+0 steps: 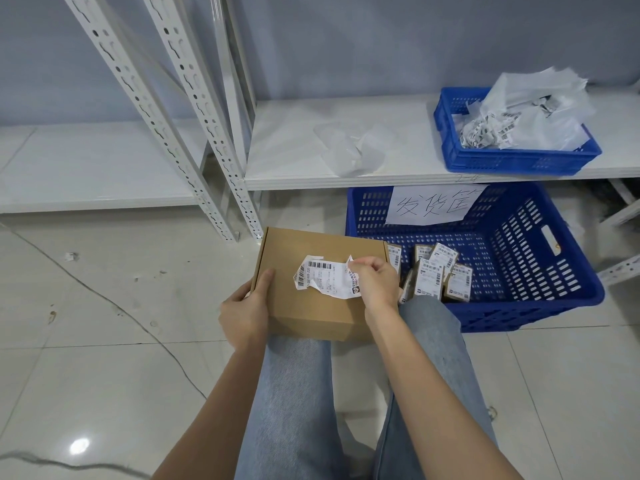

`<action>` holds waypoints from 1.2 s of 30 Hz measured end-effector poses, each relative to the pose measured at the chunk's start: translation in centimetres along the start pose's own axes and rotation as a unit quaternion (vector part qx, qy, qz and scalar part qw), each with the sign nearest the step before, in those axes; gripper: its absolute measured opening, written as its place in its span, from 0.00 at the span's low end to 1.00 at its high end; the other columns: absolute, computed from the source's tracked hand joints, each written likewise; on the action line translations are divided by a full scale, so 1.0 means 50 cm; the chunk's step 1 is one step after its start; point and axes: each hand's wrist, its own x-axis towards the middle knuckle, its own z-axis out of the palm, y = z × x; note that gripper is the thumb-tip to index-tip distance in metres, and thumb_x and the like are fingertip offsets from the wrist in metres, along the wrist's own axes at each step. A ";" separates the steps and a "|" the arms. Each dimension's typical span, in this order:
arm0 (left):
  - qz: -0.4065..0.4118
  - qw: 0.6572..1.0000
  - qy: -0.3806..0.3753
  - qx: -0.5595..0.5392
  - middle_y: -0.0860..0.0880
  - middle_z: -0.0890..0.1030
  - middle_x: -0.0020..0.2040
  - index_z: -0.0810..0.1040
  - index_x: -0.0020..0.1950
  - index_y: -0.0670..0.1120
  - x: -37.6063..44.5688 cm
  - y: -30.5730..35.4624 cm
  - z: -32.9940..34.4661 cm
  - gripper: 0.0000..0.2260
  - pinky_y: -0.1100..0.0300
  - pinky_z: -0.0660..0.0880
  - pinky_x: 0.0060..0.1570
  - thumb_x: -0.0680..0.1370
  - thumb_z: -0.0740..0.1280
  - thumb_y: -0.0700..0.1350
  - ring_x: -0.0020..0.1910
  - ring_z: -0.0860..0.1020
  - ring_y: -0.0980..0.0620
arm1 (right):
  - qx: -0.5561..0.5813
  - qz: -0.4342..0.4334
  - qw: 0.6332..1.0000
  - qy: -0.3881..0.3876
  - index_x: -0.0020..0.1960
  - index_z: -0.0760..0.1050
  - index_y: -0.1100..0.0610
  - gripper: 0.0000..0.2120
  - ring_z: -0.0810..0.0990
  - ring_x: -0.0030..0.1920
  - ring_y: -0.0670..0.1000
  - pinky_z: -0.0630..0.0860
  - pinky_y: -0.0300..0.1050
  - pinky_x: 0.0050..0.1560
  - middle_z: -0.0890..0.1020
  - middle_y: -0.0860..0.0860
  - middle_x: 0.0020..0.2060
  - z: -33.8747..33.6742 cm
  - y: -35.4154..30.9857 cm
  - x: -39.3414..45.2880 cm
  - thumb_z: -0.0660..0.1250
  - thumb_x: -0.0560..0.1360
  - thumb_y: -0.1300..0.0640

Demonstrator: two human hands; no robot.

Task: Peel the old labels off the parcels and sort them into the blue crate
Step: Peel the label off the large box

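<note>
A brown cardboard parcel (311,306) rests on my knees. My left hand (247,310) grips its left side, thumb on top. A torn white label (325,277) with a barcode is stuck on the parcel's top, partly lifted and crumpled. My right hand (375,280) pinches the label's raised right edge between thumb and fingers. To the right on the floor stands a large blue crate (519,258) with a handwritten paper sign; several small labelled boxes (436,275) lie inside it.
A smaller blue crate (485,157) full of peeled white labels and paper sits on the white shelf (346,174) at the back right. Crumpled clear plastic (349,150) lies mid-shelf. White slotted shelf posts (214,188) rise on the left. A thin cable (121,306) crosses the tiled floor.
</note>
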 end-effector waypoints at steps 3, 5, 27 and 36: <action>-0.002 1.000 0.004 -0.001 0.51 0.84 0.54 0.84 0.59 0.50 -0.003 0.001 0.000 0.23 0.57 0.74 0.56 0.70 0.74 0.62 0.54 0.80 0.50 | -0.109 -0.089 0.989 0.041 0.42 0.75 0.49 0.05 0.78 0.46 0.48 0.72 0.55 0.59 0.80 0.43 0.42 0.002 0.010 -0.008 0.69 0.69 0.57; 0.001 1.000 0.006 0.004 0.51 0.84 0.54 0.84 0.60 0.51 -0.006 0.004 0.003 0.23 0.57 0.74 0.57 0.70 0.73 0.62 0.54 0.80 0.51 | -0.189 -0.143 0.970 0.059 0.46 0.72 0.49 0.09 0.77 0.46 0.49 0.70 0.52 0.57 0.79 0.43 0.42 0.005 0.023 -0.021 0.69 0.68 0.58; -0.011 0.999 -0.007 -0.040 0.53 0.84 0.51 0.84 0.58 0.50 -0.002 -0.006 -0.006 0.22 0.57 0.75 0.57 0.69 0.75 0.60 0.53 0.80 0.52 | 0.010 -0.035 0.999 -0.029 0.42 0.76 0.41 0.11 0.76 0.57 0.57 0.71 0.60 0.61 0.81 0.34 0.34 0.021 0.015 0.001 0.70 0.60 0.50; -0.021 0.999 -0.007 -0.048 0.53 0.84 0.51 0.84 0.58 0.50 0.000 -0.006 -0.005 0.22 0.58 0.74 0.58 0.69 0.76 0.59 0.53 0.80 0.52 | 0.074 -0.045 0.995 -0.057 0.43 0.75 0.50 0.13 0.80 0.41 0.47 0.74 0.42 0.50 0.80 0.44 0.33 0.007 0.015 0.007 0.72 0.70 0.67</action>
